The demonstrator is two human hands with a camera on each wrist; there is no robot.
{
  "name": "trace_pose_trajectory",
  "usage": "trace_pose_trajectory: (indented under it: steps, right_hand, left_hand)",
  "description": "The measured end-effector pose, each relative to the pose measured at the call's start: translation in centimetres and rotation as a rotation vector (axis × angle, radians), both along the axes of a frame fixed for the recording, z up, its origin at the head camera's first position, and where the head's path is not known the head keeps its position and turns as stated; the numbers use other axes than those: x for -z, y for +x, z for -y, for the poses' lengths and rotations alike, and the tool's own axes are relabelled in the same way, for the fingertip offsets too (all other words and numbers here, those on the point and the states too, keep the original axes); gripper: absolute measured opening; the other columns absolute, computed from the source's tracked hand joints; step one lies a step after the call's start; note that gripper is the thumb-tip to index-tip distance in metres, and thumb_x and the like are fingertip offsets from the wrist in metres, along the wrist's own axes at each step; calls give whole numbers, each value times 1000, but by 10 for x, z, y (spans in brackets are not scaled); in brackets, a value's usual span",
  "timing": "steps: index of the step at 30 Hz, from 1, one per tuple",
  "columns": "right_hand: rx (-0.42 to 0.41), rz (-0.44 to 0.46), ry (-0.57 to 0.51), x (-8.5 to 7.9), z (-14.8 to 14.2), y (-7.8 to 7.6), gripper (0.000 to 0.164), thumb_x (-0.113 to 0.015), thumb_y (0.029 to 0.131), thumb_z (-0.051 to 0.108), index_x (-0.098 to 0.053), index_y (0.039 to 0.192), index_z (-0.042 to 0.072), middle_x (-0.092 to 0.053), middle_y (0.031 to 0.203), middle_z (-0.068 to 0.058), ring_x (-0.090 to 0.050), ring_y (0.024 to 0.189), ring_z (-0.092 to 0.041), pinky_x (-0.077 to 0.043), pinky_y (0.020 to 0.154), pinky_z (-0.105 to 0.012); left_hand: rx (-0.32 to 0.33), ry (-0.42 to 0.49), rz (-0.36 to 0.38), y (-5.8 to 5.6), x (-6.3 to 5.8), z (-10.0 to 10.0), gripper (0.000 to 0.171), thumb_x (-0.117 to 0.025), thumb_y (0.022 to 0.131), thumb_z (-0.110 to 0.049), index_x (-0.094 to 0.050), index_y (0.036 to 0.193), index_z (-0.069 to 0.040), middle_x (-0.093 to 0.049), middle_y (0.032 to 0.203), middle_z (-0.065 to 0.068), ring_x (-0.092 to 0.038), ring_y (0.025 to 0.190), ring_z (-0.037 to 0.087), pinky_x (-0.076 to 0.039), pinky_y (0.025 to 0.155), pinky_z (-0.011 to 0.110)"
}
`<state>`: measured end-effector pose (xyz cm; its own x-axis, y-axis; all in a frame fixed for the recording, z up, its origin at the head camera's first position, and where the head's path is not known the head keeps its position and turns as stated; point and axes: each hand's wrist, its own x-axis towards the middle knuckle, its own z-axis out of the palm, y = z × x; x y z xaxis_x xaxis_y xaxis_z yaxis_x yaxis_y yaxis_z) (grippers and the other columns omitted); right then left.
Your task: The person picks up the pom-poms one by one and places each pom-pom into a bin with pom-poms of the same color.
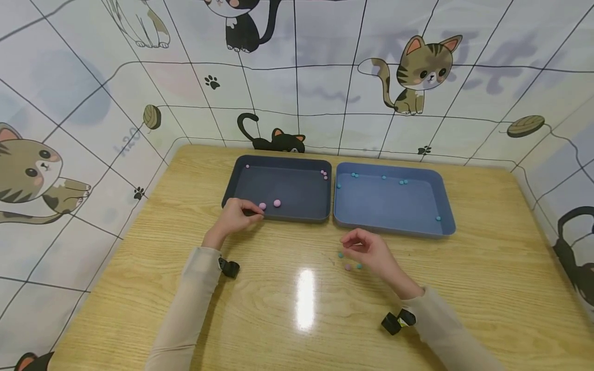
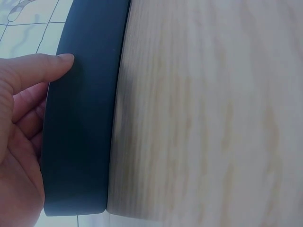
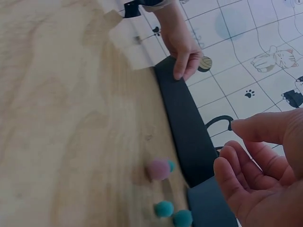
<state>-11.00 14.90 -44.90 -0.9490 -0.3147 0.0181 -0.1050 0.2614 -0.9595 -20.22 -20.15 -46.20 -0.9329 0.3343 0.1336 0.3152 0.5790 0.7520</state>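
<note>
My left hand [image 1: 235,215] grips the front wall of the dark tray [image 1: 297,219], near its left corner. In the left wrist view the thumb [image 2: 59,66] lies on the outer side of that wall and the fingers go behind it. Two pink pom-poms [image 1: 277,203] lie inside near these fingers. My right hand [image 1: 368,251] hovers over the table in front of the blue tray [image 1: 394,229], thumb and bent fingers apart with nothing between them. Below it lie a pink pom-pom [image 3: 158,169] and several teal pom-poms [image 3: 164,208], partly hidden in the head view.
Smaller-looking pink pom-poms [image 1: 323,172] sit at the dark tray's back corners. Several teal pom-poms [image 1: 401,182] lie in the blue tray, mostly along its back wall. Both trays stand side by side on the wooden table [image 1: 260,309], before a cat-patterned curtain [image 1: 325,93].
</note>
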Motion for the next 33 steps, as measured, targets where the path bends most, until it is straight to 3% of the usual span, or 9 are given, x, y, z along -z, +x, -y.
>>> trace_pose_trajectory:
  steps: [8,17,27,33]
  right_hand:
    - [-21,-1,38,9,-3,10,23,-70,75,-9,-62,96,-7,-63,94,-19,-62,82,-25,-52,74,-25]
    - [-86,-91,92,17,-4,13,24,-69,75,-13,-62,96,-5,-63,95,-18,-61,84,-32,-53,75,-32]
    - [-146,-166,202,25,-6,13,22,-65,77,-14,-63,96,-3,-62,92,-12,-62,82,-27,-53,74,-30]
    - [-182,-191,216,27,-7,13,21,-64,78,-14,-62,96,-2,-61,91,-12,-62,80,-27,-53,72,-29]
  left_hand:
    - [-5,6,0,0,0,1,6,-76,76,-5,-76,80,-2,-71,79,7,-65,78,21,-52,72,35]
    - [-6,2,3,0,-1,1,4,-76,76,-5,-76,80,-2,-71,79,6,-65,78,19,-51,71,32]
    - [-5,-2,3,-1,0,0,5,-75,76,-4,-76,81,-3,-71,80,7,-65,78,19,-51,70,32]
    - [-1,-3,0,0,0,0,5,-75,77,-5,-76,81,-2,-71,80,7,-64,78,19,-51,70,32]
